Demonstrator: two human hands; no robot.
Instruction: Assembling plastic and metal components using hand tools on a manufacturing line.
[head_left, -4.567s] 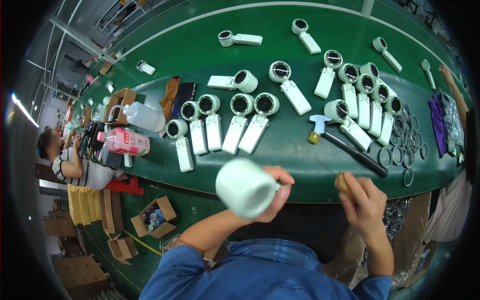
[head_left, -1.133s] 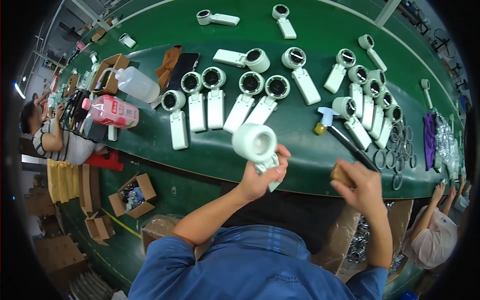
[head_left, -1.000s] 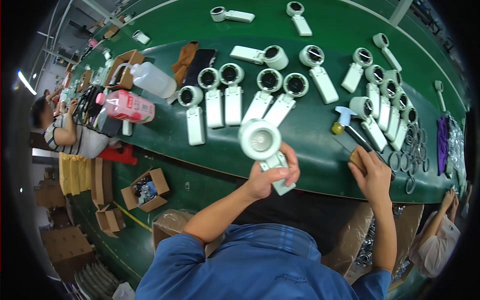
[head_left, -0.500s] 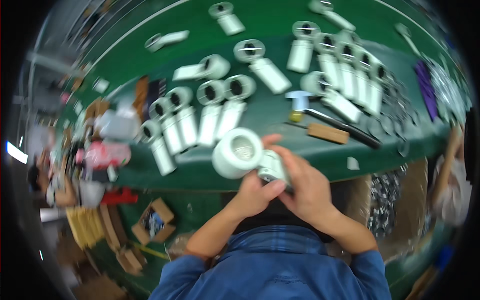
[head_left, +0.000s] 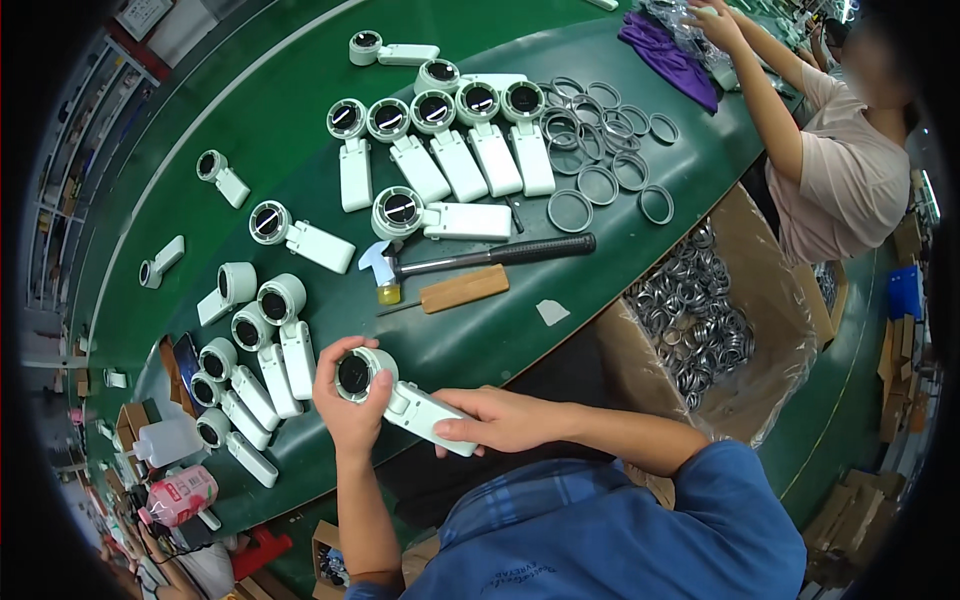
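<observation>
A pale green handheld device (head_left: 418, 408) with a round, dark-centred head and a flat rectangular handle is held between both hands, above the near edge of the table. My left hand (head_left: 348, 415) wraps round the head, its thumb on the front side. The end of the handle is gripped by my right hand (head_left: 490, 420), thumb on top. Beyond them on the table lie a screwdriver with a wooden handle (head_left: 465, 289) and a hammer with a black grip (head_left: 500, 254). A matching device (head_left: 440, 215) rests just past the hammer.
More such devices stand in a far row (head_left: 460, 160) and a left cluster (head_left: 250, 390). Loose grey rings (head_left: 597, 185) lie to the right. A lined carton (head_left: 785, 350) of rings stands below the table edge. Another person (head_left: 830, 150) works at far right. A pink bottle (head_left: 180, 495) sits left.
The view has swung to the right. The device has turned so its dark-centred face shows; my left hand now holds its head and my right hand its handle.
</observation>
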